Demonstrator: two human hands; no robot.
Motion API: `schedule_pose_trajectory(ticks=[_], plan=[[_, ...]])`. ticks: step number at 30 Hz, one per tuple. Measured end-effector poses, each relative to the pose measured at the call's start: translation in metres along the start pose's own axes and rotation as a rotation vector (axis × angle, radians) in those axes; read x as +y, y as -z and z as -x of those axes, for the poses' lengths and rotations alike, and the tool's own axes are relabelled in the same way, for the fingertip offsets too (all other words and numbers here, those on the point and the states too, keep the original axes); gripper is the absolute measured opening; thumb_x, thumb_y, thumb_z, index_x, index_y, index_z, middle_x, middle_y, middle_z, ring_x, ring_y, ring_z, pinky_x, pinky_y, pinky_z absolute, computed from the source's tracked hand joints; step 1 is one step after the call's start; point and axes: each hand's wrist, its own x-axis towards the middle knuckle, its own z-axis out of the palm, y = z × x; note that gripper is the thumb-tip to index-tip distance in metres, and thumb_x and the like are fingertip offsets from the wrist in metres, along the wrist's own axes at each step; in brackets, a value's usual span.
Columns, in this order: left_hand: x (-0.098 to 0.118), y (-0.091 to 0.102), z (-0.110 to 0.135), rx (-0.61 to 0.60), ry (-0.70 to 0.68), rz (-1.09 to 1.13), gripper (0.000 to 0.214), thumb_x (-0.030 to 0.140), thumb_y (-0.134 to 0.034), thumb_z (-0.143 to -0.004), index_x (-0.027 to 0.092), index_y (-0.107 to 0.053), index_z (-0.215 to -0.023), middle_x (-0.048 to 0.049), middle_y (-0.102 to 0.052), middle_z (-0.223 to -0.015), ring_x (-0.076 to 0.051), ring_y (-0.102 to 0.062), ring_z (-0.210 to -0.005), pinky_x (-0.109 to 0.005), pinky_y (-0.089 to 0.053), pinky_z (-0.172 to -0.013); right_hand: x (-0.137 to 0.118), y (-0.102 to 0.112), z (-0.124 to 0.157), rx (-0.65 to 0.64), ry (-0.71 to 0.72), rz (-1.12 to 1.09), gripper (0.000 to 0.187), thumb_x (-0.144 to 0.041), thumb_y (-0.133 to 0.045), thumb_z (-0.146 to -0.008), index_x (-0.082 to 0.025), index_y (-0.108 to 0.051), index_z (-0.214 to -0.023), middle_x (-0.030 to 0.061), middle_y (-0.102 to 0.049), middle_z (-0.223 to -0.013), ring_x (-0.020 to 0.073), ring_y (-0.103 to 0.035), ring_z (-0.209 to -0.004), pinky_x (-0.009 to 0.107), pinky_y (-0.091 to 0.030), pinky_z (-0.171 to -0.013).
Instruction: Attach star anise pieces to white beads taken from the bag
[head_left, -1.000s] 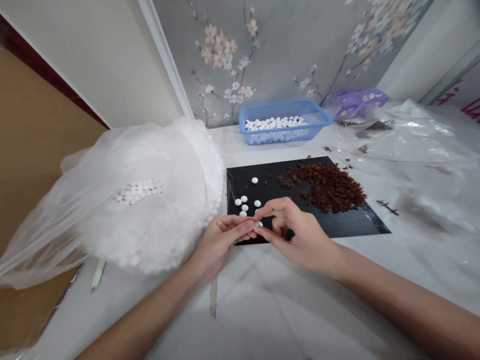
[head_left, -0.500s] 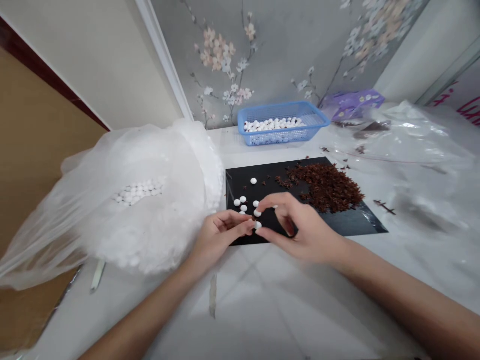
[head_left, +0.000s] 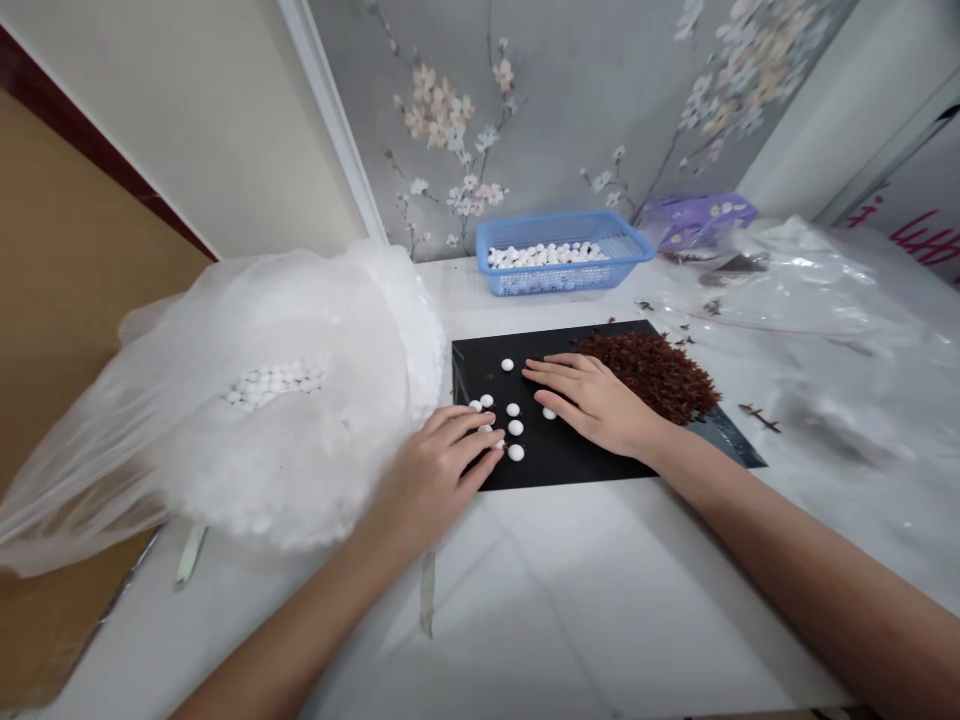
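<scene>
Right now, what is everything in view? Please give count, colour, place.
Table: one, white, below
Black sheet: one, black, on table
White pieces: about nine, white, on sheet, some covered
Starry pieces: many, brown, piled on sheet's right
Basket: one, blue, behind sheet, holding white pieces
Netting bundle: one, white, left
Stick: one, pale green, by bundle's edge
Strip: one, grey, front centre
Packet: one, purple, back right
Plastic: count unclear, transparent, right
Wall: one, grey, flowered, behind
Panel: one, cream, upper left
Surface: one, brown, far left
Lettering: some, red, far right
Left hand: one, bare, over white pieces
Right hand: one, bare, over sheet
</scene>
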Motion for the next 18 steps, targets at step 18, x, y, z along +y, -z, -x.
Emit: schedule_pose_trajectory(ticks=[18], plan=[[-0.040, 0.099, 0.000, 0.538, 0.494, -0.614, 0.021, 0.026, -0.045, -0.084, 0.021, -0.059, -0.100, -0.0020, -0.062, -0.089, -0.016, -0.058, -0.079, -0.031, -0.045, -0.071, -0.002, 0.001, 0.002, 0.465, -0.012, -0.096, 0.008, -0.014, -0.057, -0.077, -0.019, -0.061, -0.072, 0.0032, -0.067, -0.077, 0.0185, -0.058, -0.072, 0.037, -0.045, -0.075]])
